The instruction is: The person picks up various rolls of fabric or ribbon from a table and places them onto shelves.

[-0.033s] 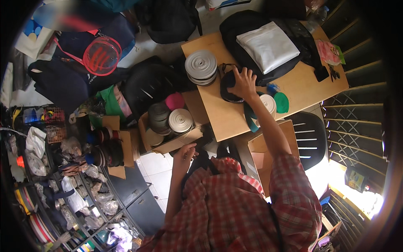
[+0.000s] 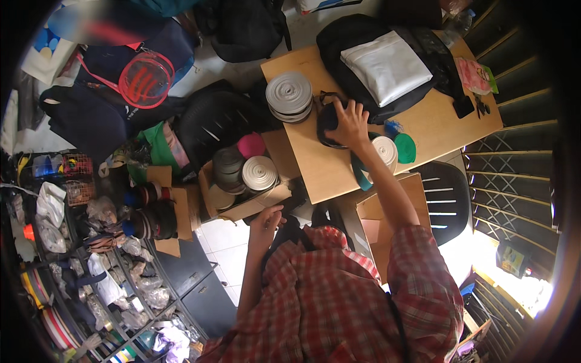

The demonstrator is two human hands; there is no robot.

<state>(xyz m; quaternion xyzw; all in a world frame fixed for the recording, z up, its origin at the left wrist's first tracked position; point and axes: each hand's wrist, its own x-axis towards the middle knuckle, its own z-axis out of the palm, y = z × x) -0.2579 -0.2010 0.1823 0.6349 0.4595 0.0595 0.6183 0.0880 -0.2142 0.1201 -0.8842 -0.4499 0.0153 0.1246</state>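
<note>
Item: dark roll, round, matte, thick-walled; on the counter, inward from the left edge, just beside a grey-white stack of rolls.

Right hand: fingers spread wide, arched over the dark roll from above, thumb toward the near side. Whether they grip firmly or only rest, cannot tell.

Left hand: off the counter, near the left carton; fingers loosely curled, nothing visible in them.

Progress, as judged: handling of the dark roll appears underway, not finished, since the hand remains on it. Set out on the counter: the grey-white stack at the left edge; a white roll, a teal roll and a green roll by the near edge. Left in the carton: a cream roll, a pink roll, dark rolls.

Materials: rolls of flat, strap-like band, wound in tight spirals; cream and grey-white ends show clear rings. Counter: smooth, pale wood-look top, straight edges. Cartons: plain brown board, flaps out; the right carton stands open below the near edge. White packet: flat, squarish, faintly glossy, on soft black fabric.
</note>
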